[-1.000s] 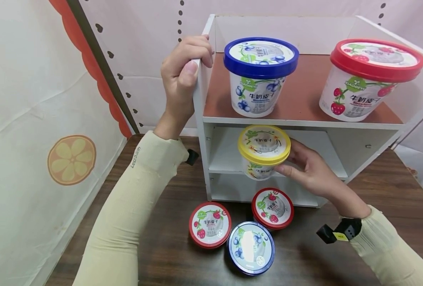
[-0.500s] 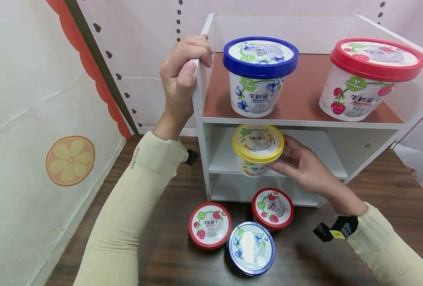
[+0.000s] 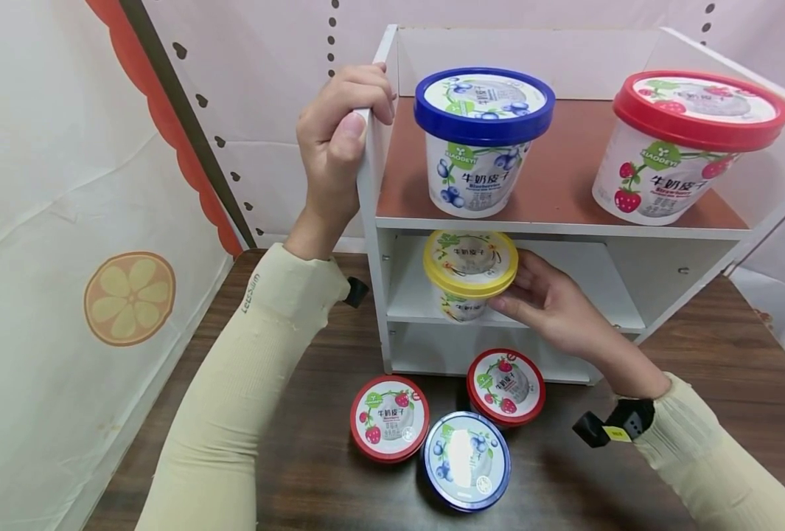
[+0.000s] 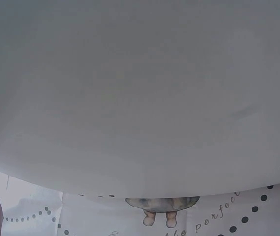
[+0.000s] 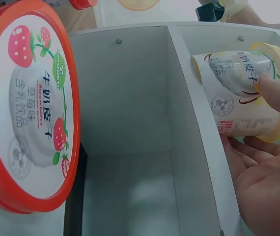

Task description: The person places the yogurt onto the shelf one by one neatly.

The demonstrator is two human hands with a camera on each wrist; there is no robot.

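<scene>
My left hand (image 3: 342, 140) grips the upper edge of the white shelf unit's left side panel (image 3: 371, 184). In the left wrist view a broad pale surface (image 4: 140, 98) fills most of the picture. Between thumb and fingers, my right hand (image 3: 558, 306) holds an ice-cream-style tub with a yellow lid (image 3: 470, 262), upright in the opening of the middle compartment, left of its centre. The right wrist view shows the thumb on the side of this tub (image 5: 238, 93) and fingers beneath it. Its base is close to the shelf board (image 5: 199, 118); whether they touch I cannot tell.
A blue-lidded tub (image 3: 481, 140) and a red-lidded tub (image 3: 684, 155) stand on the brown top shelf (image 3: 564, 169). On the wooden table (image 3: 299, 435) before the unit sit two red-lidded tubs (image 3: 390, 418) (image 3: 506, 387) and a blue-rimmed one (image 3: 466, 461).
My right hand has carried the yellow-lidded tub a little to the left and slightly further into the middle compartment. The left hand keeps its grip on the panel.
</scene>
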